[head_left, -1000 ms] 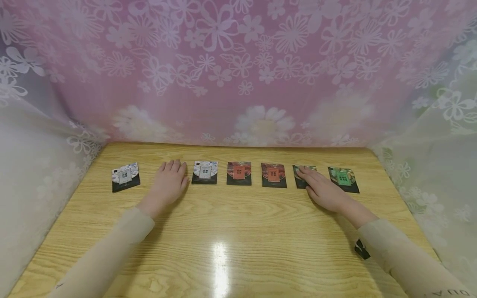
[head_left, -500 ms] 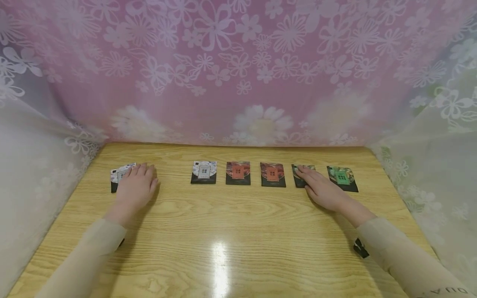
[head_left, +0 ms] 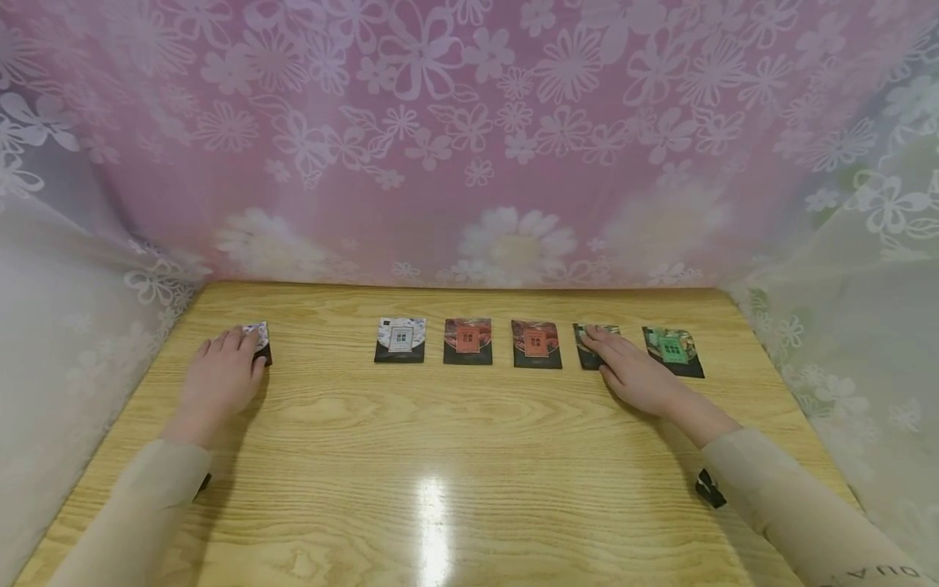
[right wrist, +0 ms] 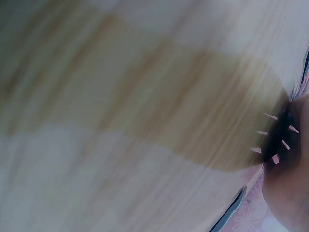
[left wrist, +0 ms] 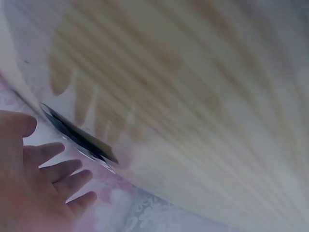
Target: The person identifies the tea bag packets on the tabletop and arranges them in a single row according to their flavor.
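My left hand (head_left: 223, 371) is over the far-left white-and-black sachet (head_left: 265, 346), covering most of it; only its right edge shows. In the left wrist view, the spread, extended fingers of this hand (left wrist: 46, 186) are close to the sachet (left wrist: 79, 137). My right hand (head_left: 638, 375) lies with extended fingers on a green-and-black sachet (head_left: 587, 357), partly hiding it. Between the hands, in a row, lie another white-and-black sachet (head_left: 399, 341) and two red-and-black ones, the left one (head_left: 468, 342) and the right one (head_left: 536, 344). A second green-and-black sachet (head_left: 673, 352) lies right of my right hand.
The wooden table (head_left: 352, 456) runs back to a pink flowered curtain (head_left: 469, 163). Pale flowered cloth hangs at the left (head_left: 66, 326) and right (head_left: 873, 350) sides. A small black object (head_left: 709, 491) shows beside the right sleeve.
My left hand has moved left, from the gap beside the second sachet to over the far-left sachet. The right hand has stayed on the green sachet.
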### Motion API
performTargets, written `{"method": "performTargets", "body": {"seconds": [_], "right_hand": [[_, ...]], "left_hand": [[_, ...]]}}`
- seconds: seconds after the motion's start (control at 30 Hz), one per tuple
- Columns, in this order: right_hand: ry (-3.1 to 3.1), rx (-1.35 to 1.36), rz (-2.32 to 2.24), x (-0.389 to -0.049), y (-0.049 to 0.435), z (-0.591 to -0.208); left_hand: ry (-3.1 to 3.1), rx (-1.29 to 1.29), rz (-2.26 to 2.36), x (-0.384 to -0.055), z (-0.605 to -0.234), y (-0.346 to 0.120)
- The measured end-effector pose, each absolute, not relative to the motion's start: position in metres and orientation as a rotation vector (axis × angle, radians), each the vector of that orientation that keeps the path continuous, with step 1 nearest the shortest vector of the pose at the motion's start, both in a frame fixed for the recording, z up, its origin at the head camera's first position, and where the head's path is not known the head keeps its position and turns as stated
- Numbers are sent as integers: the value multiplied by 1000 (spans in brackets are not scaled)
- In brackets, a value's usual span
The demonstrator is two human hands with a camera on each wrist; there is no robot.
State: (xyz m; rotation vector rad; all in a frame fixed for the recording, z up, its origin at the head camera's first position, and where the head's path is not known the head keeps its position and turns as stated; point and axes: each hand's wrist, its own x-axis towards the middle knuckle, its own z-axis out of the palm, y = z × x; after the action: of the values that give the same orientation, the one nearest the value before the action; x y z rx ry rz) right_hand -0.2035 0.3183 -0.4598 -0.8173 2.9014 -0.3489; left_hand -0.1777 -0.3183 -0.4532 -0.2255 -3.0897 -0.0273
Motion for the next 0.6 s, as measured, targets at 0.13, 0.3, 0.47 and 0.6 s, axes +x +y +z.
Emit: {"method": "performTargets", "body": {"seconds": [0.13, 0.3, 0.47, 0.6], "right_hand": [[2903, -819, -344, -204, 318, -460], [2905, -830, -340, -204, 319, -461], [2904, -830, -344, -205, 319, -462], [2903, -819, -343, -205, 320, -462]], "left_hand": [[-3135, -230, 26, -179, -455, -324], [-3161, -257, 75, -180, -457, -325], [-3162, -297, 94, -181, -457, -318], [-3162, -330, 88, -183, -458, -310]]}}
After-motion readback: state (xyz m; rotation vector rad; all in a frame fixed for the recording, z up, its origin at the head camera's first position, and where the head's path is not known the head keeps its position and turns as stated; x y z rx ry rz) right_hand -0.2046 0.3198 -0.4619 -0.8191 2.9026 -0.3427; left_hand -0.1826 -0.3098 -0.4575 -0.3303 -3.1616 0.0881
